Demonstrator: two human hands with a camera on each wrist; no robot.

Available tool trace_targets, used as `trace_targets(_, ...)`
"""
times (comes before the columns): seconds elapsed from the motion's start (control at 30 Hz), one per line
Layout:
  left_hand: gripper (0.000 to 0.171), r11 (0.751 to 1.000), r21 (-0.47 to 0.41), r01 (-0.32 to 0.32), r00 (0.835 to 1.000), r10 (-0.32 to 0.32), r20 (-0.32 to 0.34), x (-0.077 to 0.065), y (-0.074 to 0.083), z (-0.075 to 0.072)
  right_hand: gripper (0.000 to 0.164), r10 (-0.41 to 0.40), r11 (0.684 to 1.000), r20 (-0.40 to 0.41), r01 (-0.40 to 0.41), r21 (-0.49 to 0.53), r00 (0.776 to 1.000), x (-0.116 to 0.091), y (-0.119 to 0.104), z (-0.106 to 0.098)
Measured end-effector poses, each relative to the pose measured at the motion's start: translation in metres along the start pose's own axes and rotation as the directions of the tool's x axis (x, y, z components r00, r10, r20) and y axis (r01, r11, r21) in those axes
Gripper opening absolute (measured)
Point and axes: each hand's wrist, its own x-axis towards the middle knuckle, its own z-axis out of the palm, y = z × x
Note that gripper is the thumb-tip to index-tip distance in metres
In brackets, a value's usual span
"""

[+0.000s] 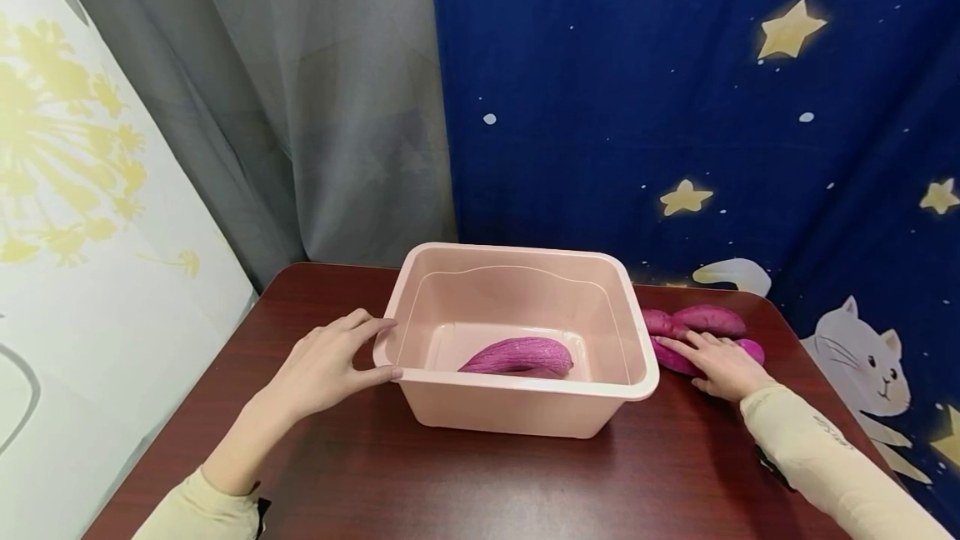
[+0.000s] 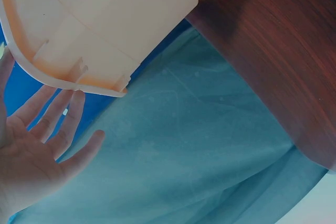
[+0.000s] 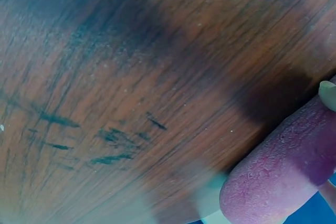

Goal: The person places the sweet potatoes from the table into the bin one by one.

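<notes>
A pink plastic basin stands on the table, with a purple sweet potato lying inside it. My left hand rests its extended fingertips and thumb on the rim at the basin's left end; the left wrist view shows the fingers against the rim. To the basin's right, my right hand pinches another purple sweet potato on the table, fingers on one side and thumb on the other. Two more sweet potatoes lie just behind that hand, one partly covered by the basin and fingers.
The dark red-brown wooden table has rounded back corners. Behind it hang a grey curtain and a blue curtain with stars and a cat. A white cloth with yellow print is at the left.
</notes>
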Motion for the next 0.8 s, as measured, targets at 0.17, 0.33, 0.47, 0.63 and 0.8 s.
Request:
trace_targets(0.17,0.057,1.0,-0.001,0.004,1.0,-0.004,0.003,-0.0001,0.0003,-0.0003,0.079,0.007,1.0,0.014,-0.007,-0.008,1.0,-0.0005,0.0026,0.0055)
trace_targets(0.33,0.057,1.0,-0.001,0.007,1.0,-0.007,0.004,-0.0002,0.0005,-0.0007,0.084,0.001,1.0,0.002,-0.001,-0.014,1.0,-0.0002,0.0048,0.0093)
trace_targets(0.47,0.057,1.0,0.0,0.006,1.0,-0.006,0.001,0.0,0.0003,-0.0007,0.083,-0.009,1.0,-0.015,0.009,-0.02,1.0,0.0007,0.0043,0.0091)
trace_targets(0.63,0.057,1.0,0.0,0.004,1.0,-0.004,-0.001,0.0003,0.0002,-0.0008,0.081,-0.035,0.999,-0.04,0.034,-0.024,0.999,0.0016,0.0037,0.0091)
trace_targets(0.8,0.057,1.0,-0.003,0.004,1.0,-0.004,0.004,0.0004,0.0008,-0.0012,0.081,-0.036,0.999,-0.037,0.035,-0.024,0.999,0.0013,0.0038,0.0096)
